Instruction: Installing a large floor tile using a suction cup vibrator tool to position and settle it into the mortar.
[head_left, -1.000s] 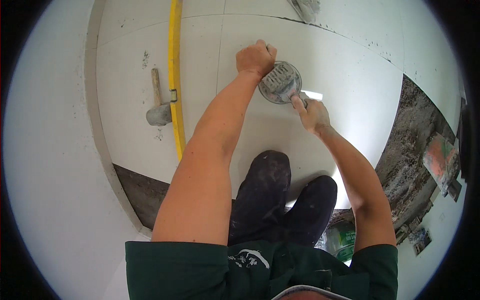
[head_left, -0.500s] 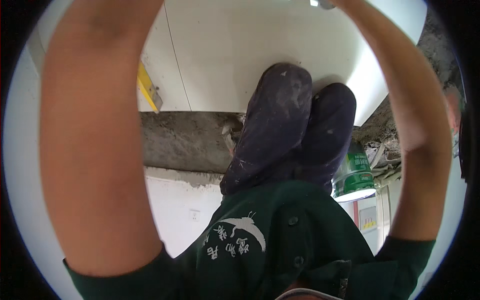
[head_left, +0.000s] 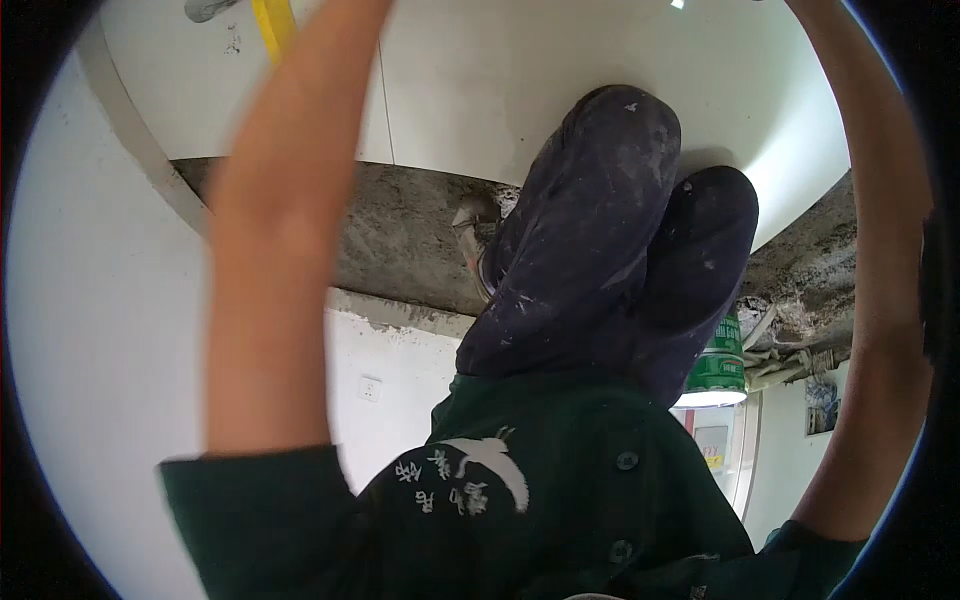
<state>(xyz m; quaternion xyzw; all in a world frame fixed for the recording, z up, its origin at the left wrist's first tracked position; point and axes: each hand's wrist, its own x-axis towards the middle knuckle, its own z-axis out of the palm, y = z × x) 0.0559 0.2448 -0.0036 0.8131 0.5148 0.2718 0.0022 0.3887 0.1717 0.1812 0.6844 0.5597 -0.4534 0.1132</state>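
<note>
Both arms reach up past twelve o'clock, so the hands are out of sight and their grip cannot be told. Nearest is a big white tile, smooth and shiny, at twelve o'clock.

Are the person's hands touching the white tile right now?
Cannot tell. In the head view both forearms, left and right, run up past the top edge over the white tile, so the hands are out of frame.

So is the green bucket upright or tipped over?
Upright. The green bucket stands behind the person's knees, its pale lower rim level and its sides vertical. Whether it is full cannot be told.
</note>
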